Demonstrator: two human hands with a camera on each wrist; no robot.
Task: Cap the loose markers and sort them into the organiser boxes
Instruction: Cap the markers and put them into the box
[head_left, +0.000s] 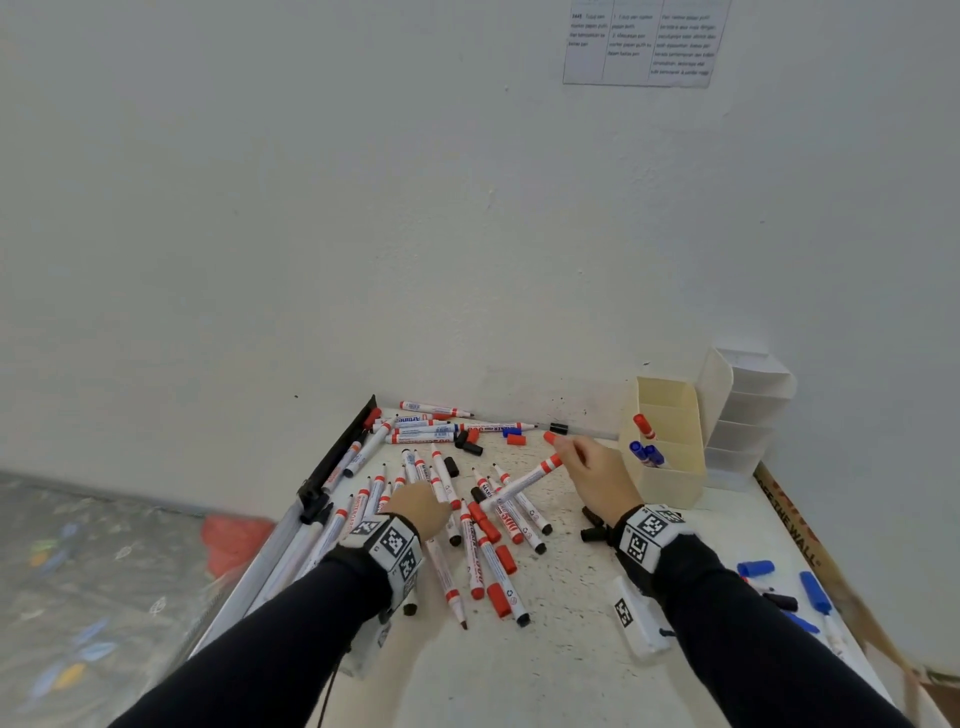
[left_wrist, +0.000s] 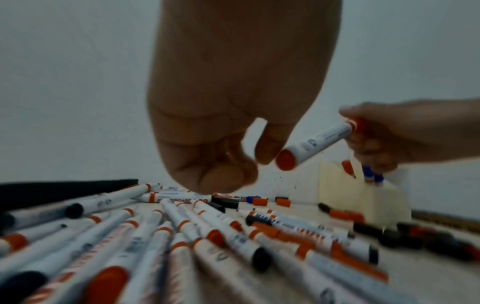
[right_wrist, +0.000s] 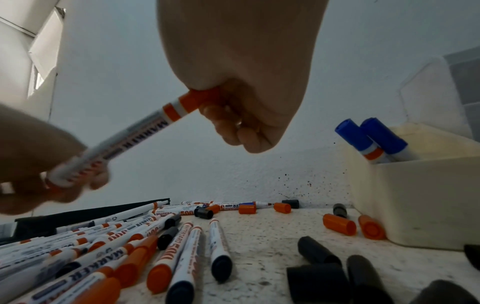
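Note:
My right hand (head_left: 569, 452) grips the red cap end of a capped red marker (head_left: 519, 483), held slanting above the table; the same marker (right_wrist: 135, 135) shows in the right wrist view. My left hand (head_left: 426, 499) hovers over the pile of loose markers (head_left: 467, 519) with fingers curled and holds nothing. In the left wrist view the marker's red butt end (left_wrist: 285, 160) is just beside my left thumb (left_wrist: 270, 144), not pinched. A cream organiser box (head_left: 670, 483) right of my right hand holds two blue markers (head_left: 647, 454) and a red one (head_left: 644, 426).
A white organiser (head_left: 748, 415) stands behind the cream box against the wall. Loose black caps (head_left: 595, 525), red caps (head_left: 516, 439) and blue caps (head_left: 756, 568) lie about. A black strip (head_left: 337, 457) borders the table's left edge, cardboard (head_left: 795, 525) its right.

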